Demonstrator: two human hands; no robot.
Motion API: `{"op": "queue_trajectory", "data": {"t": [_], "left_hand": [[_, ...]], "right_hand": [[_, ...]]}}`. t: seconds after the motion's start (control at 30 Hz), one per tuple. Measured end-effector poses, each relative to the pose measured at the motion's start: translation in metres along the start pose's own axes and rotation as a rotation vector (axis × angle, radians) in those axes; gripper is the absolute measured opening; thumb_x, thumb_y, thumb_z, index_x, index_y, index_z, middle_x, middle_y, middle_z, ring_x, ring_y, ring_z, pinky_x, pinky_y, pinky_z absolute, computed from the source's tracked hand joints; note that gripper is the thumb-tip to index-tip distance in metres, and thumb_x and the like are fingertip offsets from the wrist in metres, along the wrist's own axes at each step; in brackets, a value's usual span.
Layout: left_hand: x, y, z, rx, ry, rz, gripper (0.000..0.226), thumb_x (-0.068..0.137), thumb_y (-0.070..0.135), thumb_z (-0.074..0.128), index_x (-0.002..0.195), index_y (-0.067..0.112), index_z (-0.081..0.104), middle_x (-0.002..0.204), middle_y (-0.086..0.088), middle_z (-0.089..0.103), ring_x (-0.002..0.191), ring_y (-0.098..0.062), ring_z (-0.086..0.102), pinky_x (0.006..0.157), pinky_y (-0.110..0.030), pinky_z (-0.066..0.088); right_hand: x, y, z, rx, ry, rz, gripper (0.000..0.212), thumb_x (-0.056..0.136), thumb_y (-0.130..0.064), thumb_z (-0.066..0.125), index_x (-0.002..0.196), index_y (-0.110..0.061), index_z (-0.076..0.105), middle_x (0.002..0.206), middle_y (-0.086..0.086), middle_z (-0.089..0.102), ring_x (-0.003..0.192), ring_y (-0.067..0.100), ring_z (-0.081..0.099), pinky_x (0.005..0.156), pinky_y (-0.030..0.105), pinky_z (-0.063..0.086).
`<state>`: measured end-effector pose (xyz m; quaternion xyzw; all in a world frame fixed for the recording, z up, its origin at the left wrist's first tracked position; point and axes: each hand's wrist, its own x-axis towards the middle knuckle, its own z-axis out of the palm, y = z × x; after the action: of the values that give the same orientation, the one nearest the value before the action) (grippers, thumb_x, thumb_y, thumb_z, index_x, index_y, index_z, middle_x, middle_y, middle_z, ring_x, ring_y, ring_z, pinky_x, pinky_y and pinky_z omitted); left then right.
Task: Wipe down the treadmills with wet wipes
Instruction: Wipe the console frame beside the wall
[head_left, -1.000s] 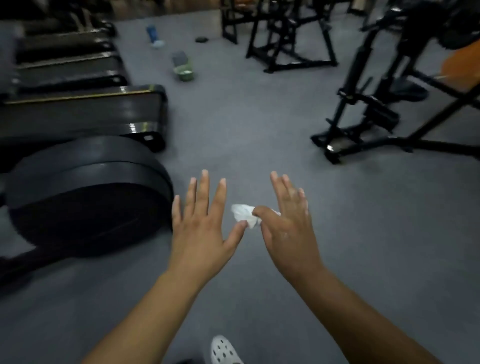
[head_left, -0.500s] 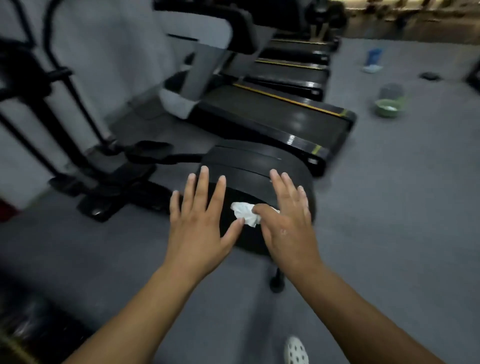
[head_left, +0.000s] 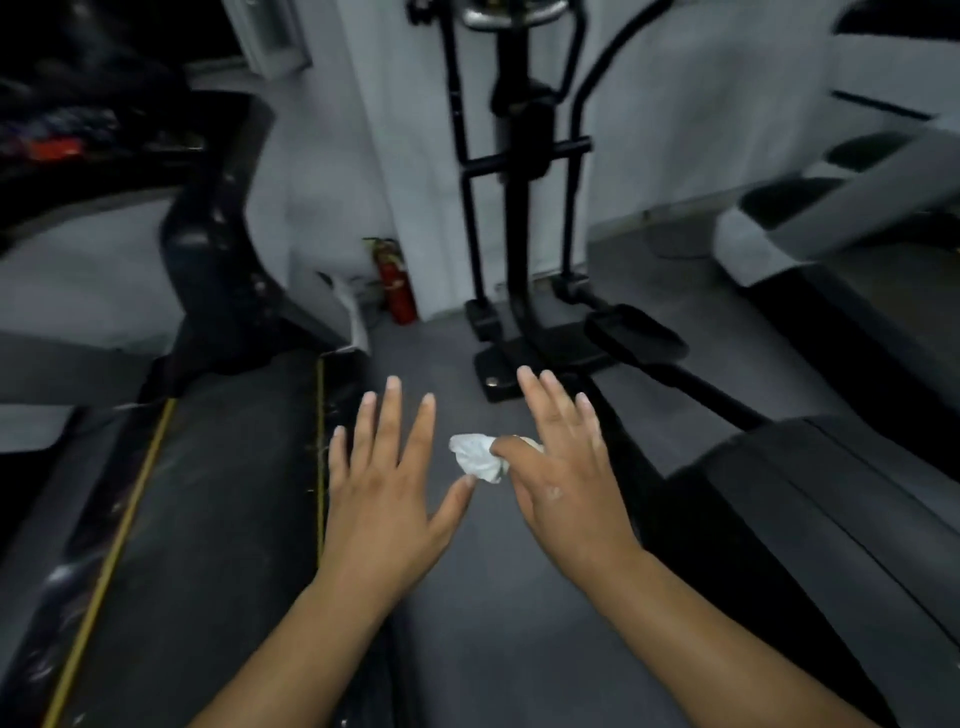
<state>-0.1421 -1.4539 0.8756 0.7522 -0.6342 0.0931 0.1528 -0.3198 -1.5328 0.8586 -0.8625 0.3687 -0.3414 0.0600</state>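
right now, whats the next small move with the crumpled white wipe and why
Probably carry the right hand left and down to the black treadmill deck with yellow stripes: its thumb pinches the crumpled white wipe over floor, touching no machine.

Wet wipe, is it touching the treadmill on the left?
Apart. Head view: the right hand pinches the wet wipe over grey floor, clear of the treadmill deck, with the left hand between them.

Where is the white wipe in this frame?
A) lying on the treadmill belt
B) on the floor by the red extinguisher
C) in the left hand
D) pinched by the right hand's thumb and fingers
D: the right hand pinches the crumpled wipe under its thumb, while the left hand is spread and holds nothing.
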Motion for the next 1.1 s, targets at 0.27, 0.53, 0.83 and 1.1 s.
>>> {"op": "queue_trajectory", "data": {"t": [0.27,0.53,0.83,1.1], "left_hand": [[0.078,-0.106,0.005,0.117,0.035,-0.177,0.082,0.095,0.072,0.026,0.161,0.029,0.007,0.169,0.002,-0.014,0.155,-0.017,-0.016,0.124,-0.049,-0.003],[0.162,-0.183,0.022,0.258,0.019,-0.295,0.082,0.095,0.068,0.030,0.162,0.025,0.015,0.171,-0.001,-0.003,0.157,-0.019,-0.008,0.125,-0.053,0.008],[0.243,-0.252,0.024,0.449,-0.036,-0.395,0.082,0.092,0.062,0.040,0.160,0.020,0.023,0.170,-0.007,0.009,0.156,-0.025,0.008,0.123,-0.052,0.015],[0.307,-0.327,-0.036,0.690,-0.183,-0.224,0.117,0.072,0.063,0.076,0.159,0.006,0.022,0.168,-0.015,0.012,0.155,-0.030,0.014,0.124,-0.049,0.021]], "right_hand": [[0.135,-0.029,0.104,0.177,-0.065,-0.184,0.016,0.091,-0.013,0.052,0.094,-0.022,0.064,0.164,0.011,0.025,0.155,0.027,0.013,0.123,0.055,0.017],[0.265,-0.025,0.192,0.253,-0.094,-0.345,0.014,0.088,-0.008,0.064,0.090,-0.022,0.064,0.161,0.010,0.030,0.153,0.027,0.019,0.124,0.046,0.008],[0.403,-0.032,0.277,0.429,-0.108,-0.486,0.017,0.084,-0.003,0.073,0.096,-0.015,0.071,0.138,0.011,0.053,0.131,0.031,0.047,0.110,0.046,0.041],[0.462,-0.064,0.319,0.536,-0.071,-0.397,0.025,0.086,-0.002,0.066,0.106,-0.016,0.070,0.099,0.003,0.053,0.089,0.024,0.054,0.060,0.030,0.043]]}}
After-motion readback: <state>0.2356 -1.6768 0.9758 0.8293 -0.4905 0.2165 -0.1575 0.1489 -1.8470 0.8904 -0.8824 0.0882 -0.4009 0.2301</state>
